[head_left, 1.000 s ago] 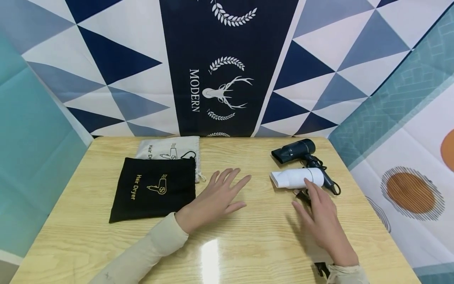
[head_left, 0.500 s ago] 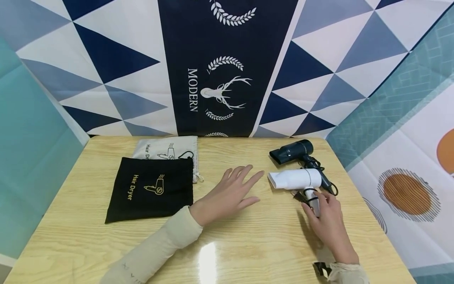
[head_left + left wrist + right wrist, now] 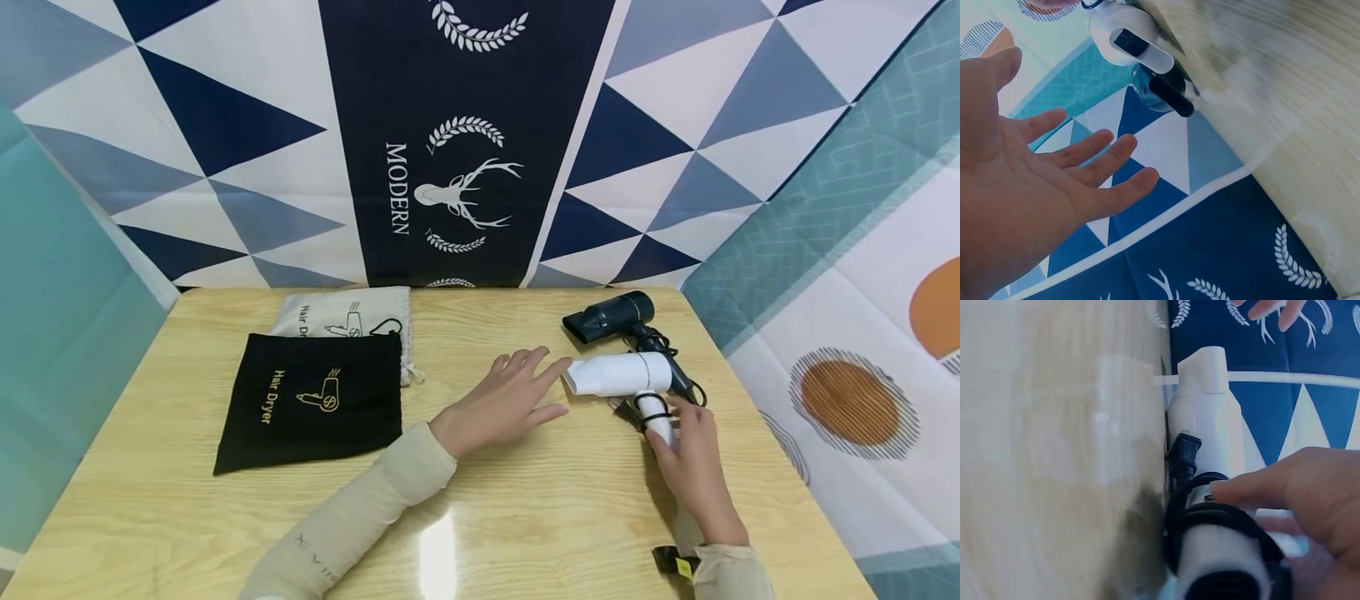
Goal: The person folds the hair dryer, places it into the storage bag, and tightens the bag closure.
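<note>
A white hair dryer [image 3: 618, 375] lies toward the right of the table, its nozzle pointing left. My right hand [image 3: 693, 462] holds it by the handle, which has a black cord wound round it. In the right wrist view, the thumb [image 3: 1254, 489] presses on the handle, and a black plug [image 3: 1185, 449] sticks out of the coils. My left hand [image 3: 506, 400] is spread, palm down, with its fingertips right at the nozzle's tip. Just behind the white one lies a black hair dryer [image 3: 611, 317], its handle partly covered.
On the left, a black drawstring bag [image 3: 315, 400] printed "Hair Dryer" overlaps a white bag [image 3: 345, 308] of the same kind. All lie on a wooden table [image 3: 150, 517]. A patterned wall cloth [image 3: 450, 125] stands along the back edge. A small black item [image 3: 671, 560] shows beside the right sleeve.
My right hand has come down from the white dryer's barrel to its handle and taken hold. My left hand has moved right, up to the nozzle. The view has shifted slightly.
</note>
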A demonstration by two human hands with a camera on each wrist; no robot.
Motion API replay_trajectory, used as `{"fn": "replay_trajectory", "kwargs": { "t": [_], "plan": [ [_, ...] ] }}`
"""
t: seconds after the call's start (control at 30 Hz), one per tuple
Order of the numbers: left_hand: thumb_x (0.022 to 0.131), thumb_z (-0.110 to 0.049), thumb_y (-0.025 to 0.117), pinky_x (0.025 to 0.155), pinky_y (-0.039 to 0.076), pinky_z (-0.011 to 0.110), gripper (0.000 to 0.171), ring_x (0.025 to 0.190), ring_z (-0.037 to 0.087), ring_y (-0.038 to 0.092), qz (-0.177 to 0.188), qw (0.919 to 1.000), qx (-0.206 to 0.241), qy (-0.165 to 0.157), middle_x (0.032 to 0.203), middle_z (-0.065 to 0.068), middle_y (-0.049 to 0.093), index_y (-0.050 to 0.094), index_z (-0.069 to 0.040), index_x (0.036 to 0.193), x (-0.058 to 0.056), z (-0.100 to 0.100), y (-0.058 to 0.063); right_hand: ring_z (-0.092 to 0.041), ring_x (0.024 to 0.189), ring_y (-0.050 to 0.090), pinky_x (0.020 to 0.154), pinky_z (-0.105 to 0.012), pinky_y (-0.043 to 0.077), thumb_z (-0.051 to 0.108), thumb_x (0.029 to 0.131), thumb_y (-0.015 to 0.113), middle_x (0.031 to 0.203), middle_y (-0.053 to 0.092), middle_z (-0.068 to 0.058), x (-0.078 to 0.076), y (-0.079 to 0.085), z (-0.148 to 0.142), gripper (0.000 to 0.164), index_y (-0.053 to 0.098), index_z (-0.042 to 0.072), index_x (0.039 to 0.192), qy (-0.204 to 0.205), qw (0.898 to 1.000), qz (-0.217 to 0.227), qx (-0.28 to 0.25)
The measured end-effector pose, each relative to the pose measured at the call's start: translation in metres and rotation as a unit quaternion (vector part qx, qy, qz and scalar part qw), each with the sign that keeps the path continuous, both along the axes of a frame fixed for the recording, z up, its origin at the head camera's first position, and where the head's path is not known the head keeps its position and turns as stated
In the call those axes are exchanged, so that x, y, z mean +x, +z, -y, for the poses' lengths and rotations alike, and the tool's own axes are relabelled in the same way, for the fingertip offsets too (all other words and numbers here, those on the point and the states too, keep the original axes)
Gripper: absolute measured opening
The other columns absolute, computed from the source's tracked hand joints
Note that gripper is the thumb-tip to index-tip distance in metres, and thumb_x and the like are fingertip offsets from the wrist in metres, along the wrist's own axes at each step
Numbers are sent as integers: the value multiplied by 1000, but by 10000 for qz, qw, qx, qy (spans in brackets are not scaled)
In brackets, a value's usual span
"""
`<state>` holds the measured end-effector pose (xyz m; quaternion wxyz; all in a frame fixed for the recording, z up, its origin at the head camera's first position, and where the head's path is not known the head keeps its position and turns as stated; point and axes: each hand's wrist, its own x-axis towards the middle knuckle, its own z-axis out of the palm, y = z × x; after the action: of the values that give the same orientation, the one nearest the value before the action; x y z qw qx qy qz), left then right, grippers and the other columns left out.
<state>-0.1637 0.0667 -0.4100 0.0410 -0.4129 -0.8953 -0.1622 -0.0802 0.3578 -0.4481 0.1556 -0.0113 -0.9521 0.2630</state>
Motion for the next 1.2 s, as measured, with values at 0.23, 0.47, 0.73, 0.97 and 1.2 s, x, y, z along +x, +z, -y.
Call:
{"fn": "replay_trajectory", "kwargs": {
  "t": [0.23, 0.47, 0.73, 0.97, 1.2],
  "plan": [
    [102, -60, 32, 108, 37, 52, 67, 136, 33, 42, 433, 9990, -40, -84, 155, 11, 32, 27, -24, 158, -8, -22, 0, -18, 84, 56, 65, -23, 46, 29, 96, 67, 106, 59, -18, 1, -7, -20, 59, 45, -8, 137, -261, 9946, 806, -595],
    [102, -60, 27, 105, 43, 49, 66, 134, 29, 45, 494, 9987, -130, -74, 154, 12, 36, 35, -21, 155, -17, -39, -4, -17, 80, 56, 62, -27, 46, 28, 99, 62, 103, 61, -19, -1, -10, -16, 57, 42, -8, 138, -102, 9949, 842, -542],
    [101, -62, 29, 105, 43, 46, 67, 134, 27, 42, 603, 9980, -138, -126, 151, 13, 39, 38, -20, 153, -22, -53, -7, -14, 78, 59, 58, -27, 48, 34, 100, 61, 104, 66, -20, 5, -8, -18, 60, 43, -1, 144, -115, 9942, 910, -554],
    [101, -60, 33, 104, 44, 44, 69, 133, 25, 43, 971, 9952, -103, -59, 151, 10, 39, 31, -17, 155, -24, -56, -12, -27, 94, 65, 65, -27, 51, 37, 99, 61, 115, 66, -21, 7, -9, -22, 60, 44, 3, 146, 81, 9926, 1104, -509],
    [101, -60, 36, 99, 48, 40, 71, 126, 23, 50, 1560, 9877, 76, -45, 148, 9, 44, 25, -19, 158, -25, -57, -24, -19, 97, 63, 72, -29, 51, 34, 99, 62, 117, 67, -15, 4, -10, -17, 54, 47, 10, 146, 717, 9886, 1220, -520]
  ]
}}
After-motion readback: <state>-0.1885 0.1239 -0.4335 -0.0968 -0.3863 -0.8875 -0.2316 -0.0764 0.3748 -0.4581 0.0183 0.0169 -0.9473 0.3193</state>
